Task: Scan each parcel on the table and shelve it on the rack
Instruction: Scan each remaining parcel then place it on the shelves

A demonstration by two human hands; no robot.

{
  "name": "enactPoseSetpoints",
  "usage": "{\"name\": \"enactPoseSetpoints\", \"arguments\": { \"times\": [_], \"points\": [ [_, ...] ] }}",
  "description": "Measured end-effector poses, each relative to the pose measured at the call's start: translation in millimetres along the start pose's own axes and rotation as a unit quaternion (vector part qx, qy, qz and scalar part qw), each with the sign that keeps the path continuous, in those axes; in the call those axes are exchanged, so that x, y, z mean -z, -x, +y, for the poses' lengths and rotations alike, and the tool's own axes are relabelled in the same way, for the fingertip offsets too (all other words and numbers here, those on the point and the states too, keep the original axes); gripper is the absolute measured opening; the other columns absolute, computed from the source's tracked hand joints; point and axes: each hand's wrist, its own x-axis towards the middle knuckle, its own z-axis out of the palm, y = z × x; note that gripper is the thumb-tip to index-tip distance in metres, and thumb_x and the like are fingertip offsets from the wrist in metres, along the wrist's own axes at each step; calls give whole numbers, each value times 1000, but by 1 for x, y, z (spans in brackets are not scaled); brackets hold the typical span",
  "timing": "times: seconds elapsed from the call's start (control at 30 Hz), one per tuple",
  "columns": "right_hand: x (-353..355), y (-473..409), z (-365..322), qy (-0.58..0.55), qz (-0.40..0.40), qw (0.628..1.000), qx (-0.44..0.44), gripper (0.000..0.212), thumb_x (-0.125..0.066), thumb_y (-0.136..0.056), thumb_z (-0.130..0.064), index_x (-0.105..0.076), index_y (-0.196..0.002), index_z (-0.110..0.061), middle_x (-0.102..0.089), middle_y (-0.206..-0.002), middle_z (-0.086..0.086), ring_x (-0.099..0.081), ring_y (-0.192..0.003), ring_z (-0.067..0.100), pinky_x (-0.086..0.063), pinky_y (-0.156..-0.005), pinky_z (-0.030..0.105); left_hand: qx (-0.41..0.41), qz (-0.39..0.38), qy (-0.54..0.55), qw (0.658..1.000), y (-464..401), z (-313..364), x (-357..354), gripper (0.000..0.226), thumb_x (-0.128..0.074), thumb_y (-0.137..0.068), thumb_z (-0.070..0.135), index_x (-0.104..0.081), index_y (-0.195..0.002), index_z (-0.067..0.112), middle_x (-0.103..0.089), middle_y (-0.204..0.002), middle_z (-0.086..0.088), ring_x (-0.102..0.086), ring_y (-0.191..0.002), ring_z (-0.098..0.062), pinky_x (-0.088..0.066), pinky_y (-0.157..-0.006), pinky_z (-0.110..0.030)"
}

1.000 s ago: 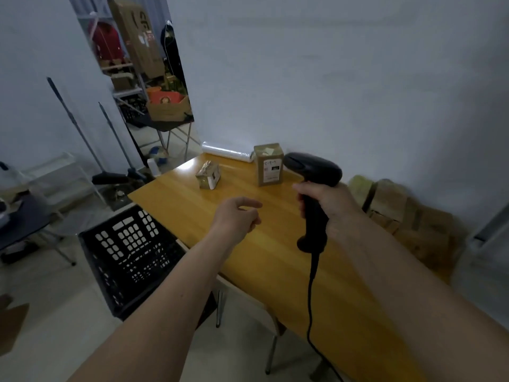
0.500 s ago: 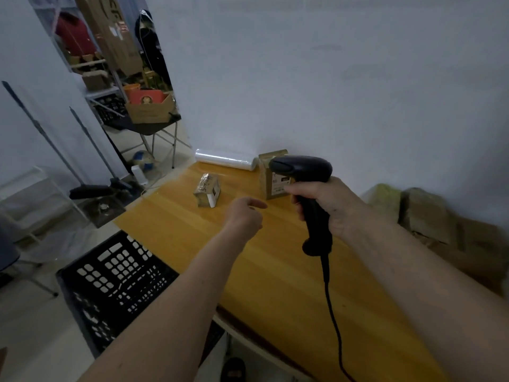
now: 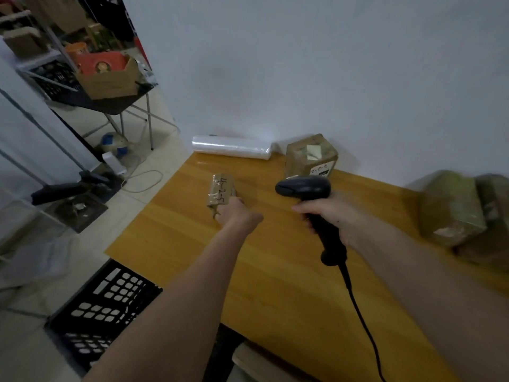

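Our left hand [image 3: 237, 215] grips the small parcel [image 3: 221, 192] on the wooden table [image 3: 275, 285], fingers curled around its near end. Our right hand [image 3: 330, 216] clasps the scanner [image 3: 305, 187] handle; a second parcel [image 3: 311, 157] stands by the wall.

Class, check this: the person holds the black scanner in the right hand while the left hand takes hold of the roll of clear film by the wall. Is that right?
Not quite. In the head view the right hand does hold the scanner, but the left hand takes hold of the small parcel, not the roll of clear film, which lies untouched by the wall.
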Motion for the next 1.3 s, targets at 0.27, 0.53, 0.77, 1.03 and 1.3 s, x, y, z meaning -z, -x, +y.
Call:
{"name": "enactPoseSetpoints", "arguments": {
  "times": [0.27,0.53,0.77,1.03,1.3],
  "points": [
    [-43,-72,12,1,7,996,-84,12,-79,-76,-7,-70,-83,-5,-63,-54,3,-57,-47,13,-48,-47,24,34,56,-62,996,-87,-21,-6,71,-81,-73,30,-43,-131,16,-40,-137,-16,-35,-127,-33,-37,-105,-39],
    [-48,-111,30,-3,34,990,-135,14,-80,-75,-7,-71,-85,-2,-65,-55,4,-59,-49,16,-49,-49,25,59,87,-45,993,-153,-29,-12,107,-84,-66,47,-22,-150,23,-31,-146,-16,-29,-134,-34,-29,-110,-44],
    [-43,-124,35,-2,39,986,-159,17,-81,-75,-9,-73,-87,1,-66,-60,5,-60,-55,19,-51,-55,28,76,57,-60,994,-176,-42,-25,83,-80,-73,47,-42,-133,3,-48,-134,-15,-40,-129,-32,-38,-107,-43],
    [-33,-116,35,-20,63,990,-127,25,-84,-73,-15,-71,-94,-10,-67,-82,10,-62,-74,22,-53,-72,36,154,-161,210,952,-120,-43,-40,42,-73,-80,15,-58,-118,4,-63,-103,-10,-61,-92,-25,-55,-82,-39],
    [-2,-71,32,-102,35,992,-63,27,-82,-73,-12,-73,-98,-16,-77,-88,3,-72,-83,22,-56,-69,36,144,-375,378,834,-48,-29,-51,45,-55,-77,-16,-56,-119,0,-60,-114,-18,-57,-105,-32,-55,-80,-39]
  ]
}}
